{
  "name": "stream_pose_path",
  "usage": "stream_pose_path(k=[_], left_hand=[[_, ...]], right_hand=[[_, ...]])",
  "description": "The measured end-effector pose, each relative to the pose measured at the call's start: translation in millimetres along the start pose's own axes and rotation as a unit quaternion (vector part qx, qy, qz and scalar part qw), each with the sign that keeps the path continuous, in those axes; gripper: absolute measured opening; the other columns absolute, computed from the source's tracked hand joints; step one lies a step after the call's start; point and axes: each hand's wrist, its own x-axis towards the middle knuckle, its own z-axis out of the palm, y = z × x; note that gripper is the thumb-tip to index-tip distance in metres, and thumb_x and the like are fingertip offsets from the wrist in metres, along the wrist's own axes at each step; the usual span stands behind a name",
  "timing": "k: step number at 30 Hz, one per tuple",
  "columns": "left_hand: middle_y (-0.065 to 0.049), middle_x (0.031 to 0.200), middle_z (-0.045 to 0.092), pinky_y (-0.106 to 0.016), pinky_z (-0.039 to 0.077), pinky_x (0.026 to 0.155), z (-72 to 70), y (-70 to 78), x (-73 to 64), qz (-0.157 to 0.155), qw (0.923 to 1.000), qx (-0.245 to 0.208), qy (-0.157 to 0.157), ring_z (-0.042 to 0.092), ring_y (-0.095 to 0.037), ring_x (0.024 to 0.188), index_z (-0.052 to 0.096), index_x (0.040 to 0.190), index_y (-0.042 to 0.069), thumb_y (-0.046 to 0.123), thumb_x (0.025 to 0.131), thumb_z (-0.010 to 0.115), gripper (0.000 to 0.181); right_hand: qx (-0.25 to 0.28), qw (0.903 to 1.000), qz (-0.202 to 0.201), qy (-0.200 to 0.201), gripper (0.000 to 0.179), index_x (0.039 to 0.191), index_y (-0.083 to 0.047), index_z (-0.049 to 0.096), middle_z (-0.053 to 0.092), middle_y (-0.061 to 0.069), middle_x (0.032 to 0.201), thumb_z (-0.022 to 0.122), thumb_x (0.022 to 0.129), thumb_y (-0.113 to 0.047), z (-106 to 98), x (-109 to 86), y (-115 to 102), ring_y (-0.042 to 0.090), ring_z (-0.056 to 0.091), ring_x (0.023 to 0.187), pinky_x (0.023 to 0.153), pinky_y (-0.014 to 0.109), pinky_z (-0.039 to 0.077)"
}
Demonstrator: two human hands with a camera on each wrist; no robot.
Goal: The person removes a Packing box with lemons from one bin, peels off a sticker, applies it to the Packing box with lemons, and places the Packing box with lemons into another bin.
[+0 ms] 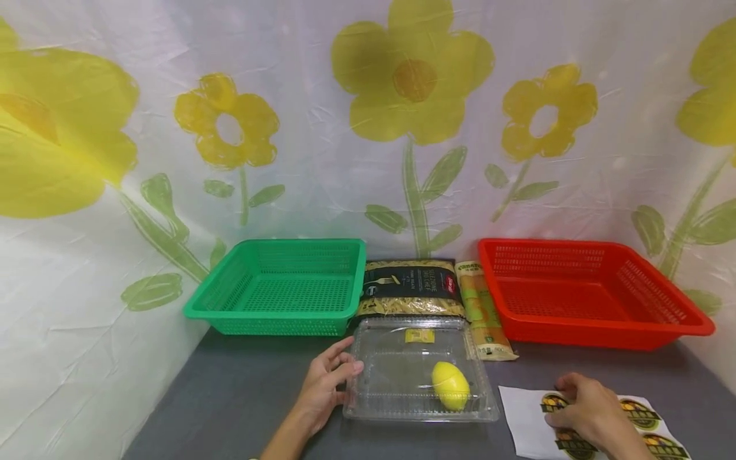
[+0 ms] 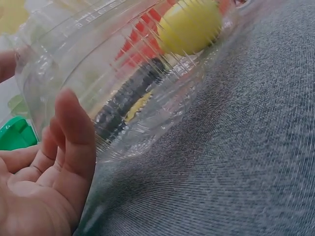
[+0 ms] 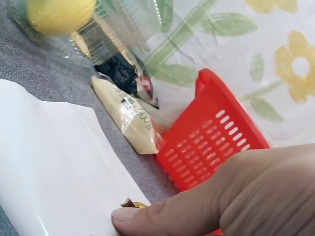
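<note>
A clear plastic clamshell box (image 1: 397,383) sits in the middle of the table, its lid down. Inside it lie a yellow lemon (image 1: 451,386) and a small yellow packet (image 1: 420,336). My left hand (image 1: 326,383) rests against the box's left side, thumb and fingers touching the plastic. In the left wrist view its fingers (image 2: 76,130) are loosely bent beside the box wall. My right hand (image 1: 592,412) is at the far edge of a white sheet of round stickers (image 1: 526,415), which it pinches. The right thumb (image 3: 147,219) lies over a sticker; the other fingertips are hidden.
A green basket (image 1: 270,324) stands at the back left, a red basket (image 1: 598,332) at the back right. Between them, behind the box, lie a black-labelled pasta bag (image 1: 411,287) and a long yellow-green packet (image 1: 483,306). A flowered curtain (image 1: 310,191) hangs behind.
</note>
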Motion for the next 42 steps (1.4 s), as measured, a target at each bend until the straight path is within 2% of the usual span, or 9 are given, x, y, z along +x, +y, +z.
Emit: stream_pose_path(k=[3, 8, 14, 21, 26, 31, 34, 38, 42], left_hand=[[-0.002, 0.097, 0.056, -0.027, 0.052, 0.047, 0.2, -1.2, -0.8, 0.002, 0.9999, -0.01, -0.004, 0.052, -0.01, 0.065, 0.036, 0.154, 0.003, 0.009, 0.091, 0.07, 0.072], [-0.001, 0.092, 0.057, -0.026, 0.052, 0.045, -0.1, -0.9, -1.3, 0.012, 0.9998, -0.015, -0.003, 0.05, -0.008, 0.061, 0.036, 0.154, 0.003, 0.008, 0.089, 0.071, 0.073], [-0.001, 0.091, 0.056, -0.026, 0.052, 0.045, 0.1, -1.2, -1.3, 0.015, 0.9996, -0.021, -0.012, 0.053, -0.008, 0.06, 0.035, 0.154, 0.002, 0.007, 0.09, 0.071, 0.074], [-0.001, 0.091, 0.058, -0.026, 0.052, 0.044, 0.4, -0.4, -1.7, 0.014, 0.9996, -0.022, -0.01, 0.055, -0.008, 0.061, 0.035, 0.154, 0.002, 0.009, 0.09, 0.071, 0.073], [0.0, 0.09, 0.058, -0.026, 0.052, 0.044, -0.1, -0.3, -1.9, 0.01, 0.9997, -0.02, -0.01, 0.054, -0.008, 0.06, 0.035, 0.154, 0.003, 0.009, 0.09, 0.071, 0.074], [0.0, 0.089, 0.059, -0.025, 0.052, 0.044, 0.8, -0.1, -1.8, 0.012, 0.9996, -0.02, -0.015, 0.053, -0.008, 0.06, 0.033, 0.155, 0.002, 0.009, 0.09, 0.071, 0.075], [0.0, 0.089, 0.059, -0.025, 0.052, 0.044, 1.1, 0.8, -2.3, 0.011, 0.9997, -0.017, -0.013, 0.053, -0.007, 0.059, 0.034, 0.154, 0.002, 0.009, 0.09, 0.071, 0.075], [0.0, 0.089, 0.059, -0.026, 0.053, 0.044, 0.6, 1.4, -3.0, 0.008, 0.9999, -0.013, -0.008, 0.052, -0.008, 0.06, 0.035, 0.154, 0.001, 0.009, 0.09, 0.071, 0.074], [-0.001, 0.09, 0.059, -0.026, 0.053, 0.044, 0.9, 0.6, -3.1, 0.007, 0.9998, -0.014, -0.007, 0.054, -0.009, 0.063, 0.035, 0.154, 0.001, 0.009, 0.09, 0.072, 0.074]], right_hand=[[0.0, 0.9999, 0.011, -0.005, 0.072, 0.113, 0.009, 0.065, 0.07, 0.02, 0.1, 0.096, 0.063, -0.031, 0, 1.1, 0, 0.036, 0.063, 0.095, 0.084, 0.058, 0.05], [0.007, 0.9999, 0.012, -0.006, 0.067, 0.111, 0.007, 0.067, 0.071, 0.02, 0.1, 0.095, 0.065, -0.032, 0, 3.2, 0, 0.037, 0.062, 0.096, 0.084, 0.058, 0.05], [0.022, 0.9995, 0.022, 0.0, 0.056, 0.103, 0.003, 0.067, 0.067, 0.014, 0.094, 0.095, 0.066, -0.028, 1, 2.2, -1, 0.031, 0.061, 0.089, 0.078, 0.052, 0.051], [0.024, 0.9988, -0.006, 0.043, 0.038, 0.09, -0.004, 0.067, 0.064, 0.003, 0.082, 0.091, 0.067, -0.022, 5, -3.0, -3, 0.023, 0.056, 0.08, 0.07, 0.038, 0.045], [0.048, 0.9971, -0.012, 0.058, 0.015, 0.085, -0.007, 0.069, 0.065, 0.001, 0.08, 0.079, 0.077, -0.016, 7, -5.4, -6, 0.018, 0.055, 0.073, 0.063, 0.033, 0.042], [0.1, 0.9936, 0.01, 0.052, 0.009, 0.09, -0.007, 0.071, 0.063, 0.009, 0.093, 0.072, 0.083, -0.013, 4, -6.1, -8, 0.021, 0.057, 0.077, 0.06, 0.033, 0.044], [0.12, 0.9916, 0.016, 0.047, 0.01, 0.094, -0.006, 0.072, 0.065, 0.006, 0.091, 0.07, 0.086, -0.012, 3, -6.3, -8, 0.021, 0.057, 0.078, 0.061, 0.033, 0.044], [0.13, 0.9903, 0.006, 0.048, 0.011, 0.099, -0.005, 0.072, 0.067, 0.002, 0.087, 0.066, 0.091, -0.009, 1, -7.5, -9, 0.019, 0.056, 0.077, 0.063, 0.033, 0.044], [0.136, 0.9882, -0.01, 0.07, 0.013, 0.104, -0.002, 0.071, 0.07, 0.004, 0.09, 0.064, 0.093, -0.008, -3, -9.5, -12, 0.019, 0.057, 0.078, 0.064, 0.031, 0.045]])
